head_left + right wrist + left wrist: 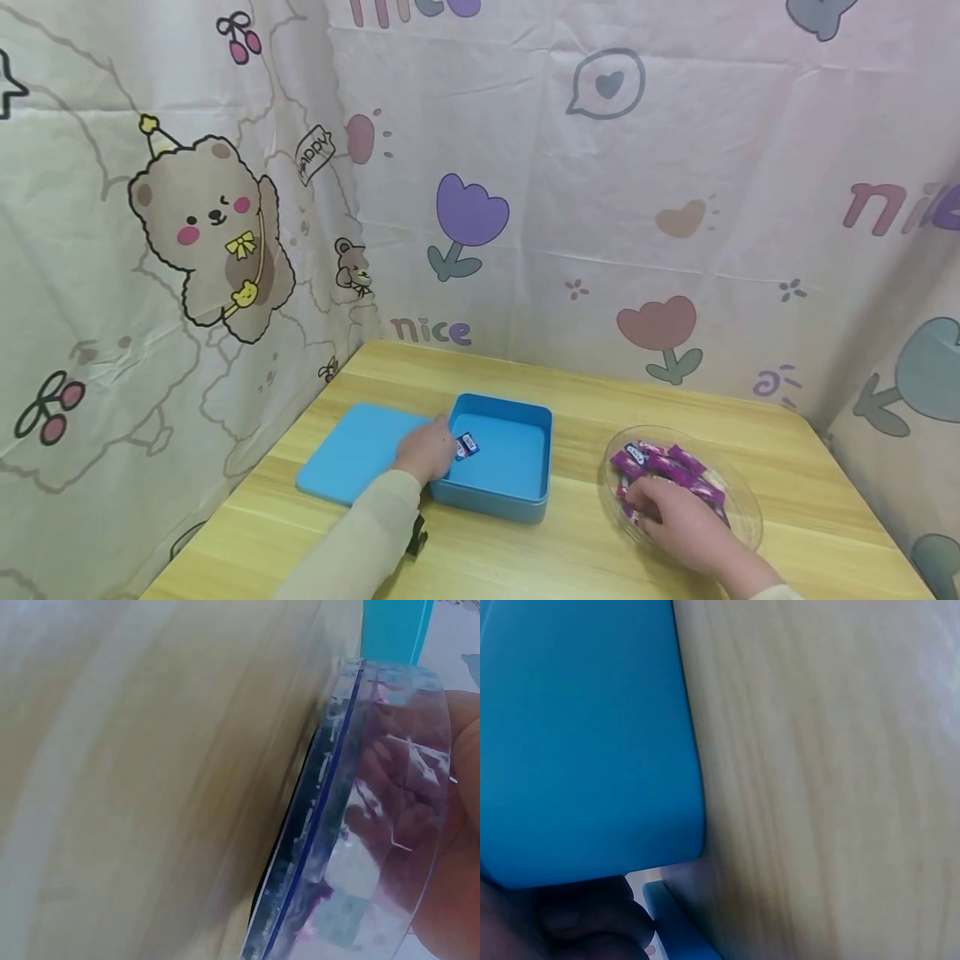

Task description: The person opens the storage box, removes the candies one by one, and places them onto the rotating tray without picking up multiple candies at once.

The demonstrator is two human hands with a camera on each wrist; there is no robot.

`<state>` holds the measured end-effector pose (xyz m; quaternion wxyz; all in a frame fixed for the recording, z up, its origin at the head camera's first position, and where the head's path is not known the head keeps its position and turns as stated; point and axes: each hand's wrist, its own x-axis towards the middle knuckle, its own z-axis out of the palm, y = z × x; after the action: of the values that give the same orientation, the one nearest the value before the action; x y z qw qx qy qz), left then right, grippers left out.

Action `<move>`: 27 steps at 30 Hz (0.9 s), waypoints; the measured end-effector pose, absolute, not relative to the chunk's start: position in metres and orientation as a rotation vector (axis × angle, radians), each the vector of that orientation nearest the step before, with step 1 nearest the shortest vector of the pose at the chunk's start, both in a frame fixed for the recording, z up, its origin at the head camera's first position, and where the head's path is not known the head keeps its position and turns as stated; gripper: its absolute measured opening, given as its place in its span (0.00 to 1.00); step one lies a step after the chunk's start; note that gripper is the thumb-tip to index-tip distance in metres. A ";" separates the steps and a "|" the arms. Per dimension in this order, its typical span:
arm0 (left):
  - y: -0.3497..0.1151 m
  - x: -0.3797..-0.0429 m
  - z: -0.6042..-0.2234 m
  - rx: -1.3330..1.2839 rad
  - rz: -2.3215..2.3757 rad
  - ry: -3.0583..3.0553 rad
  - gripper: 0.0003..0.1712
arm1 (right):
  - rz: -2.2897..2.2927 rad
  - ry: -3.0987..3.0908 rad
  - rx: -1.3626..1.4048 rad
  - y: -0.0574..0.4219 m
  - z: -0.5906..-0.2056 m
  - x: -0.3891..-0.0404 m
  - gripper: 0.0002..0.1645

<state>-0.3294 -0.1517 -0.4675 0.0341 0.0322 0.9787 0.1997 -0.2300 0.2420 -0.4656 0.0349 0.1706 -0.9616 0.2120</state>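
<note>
My left hand (426, 451) grips the left wall of an open blue box (491, 502). In the left wrist view its fingers (600, 922) lie bent against the box's outer side. Inside, near that hand, is a small dark blue and white wrapper (468, 445). Over on the right, my right hand (686, 521) reaches down into a clear round dish (748, 508), thumb and fingers bent at the purple wrapped candies (667, 467). Through the dish's clear wall its fingers show in the right wrist view; whether they pinch a candy I cannot tell.
A flat blue lid (363, 450) lies on the wooden table (577, 533), left of the box. Printed cloth (555, 208) hangs behind the table and along its sides. A small black object (417, 537) shows at my left wrist.
</note>
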 end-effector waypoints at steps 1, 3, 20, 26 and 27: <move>-0.151 -0.330 -0.468 0.102 0.614 3.010 0.32 | 0.666 -2.958 0.508 0.242 -0.465 -0.230 0.16; -0.151 -0.330 -0.468 0.105 0.611 3.011 0.32 | 0.697 -2.956 0.478 0.242 -0.462 -0.229 0.16; -0.153 -0.330 -0.465 0.078 0.623 3.002 0.32 | 0.788 -2.852 0.646 0.173 -0.443 -0.251 0.14; -0.151 -0.331 -0.467 0.072 0.612 2.997 0.32 | 0.734 -2.786 0.808 0.131 -0.442 -0.265 0.13; -0.151 -0.331 -0.467 0.068 0.611 2.995 0.32 | 0.710 -2.778 0.840 0.124 -0.441 -0.267 0.13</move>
<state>-0.3312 -0.1506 -0.4674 0.0420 0.0223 0.9787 0.1997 -0.2674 0.1239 -0.4405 0.0767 0.2803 -0.9271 0.2369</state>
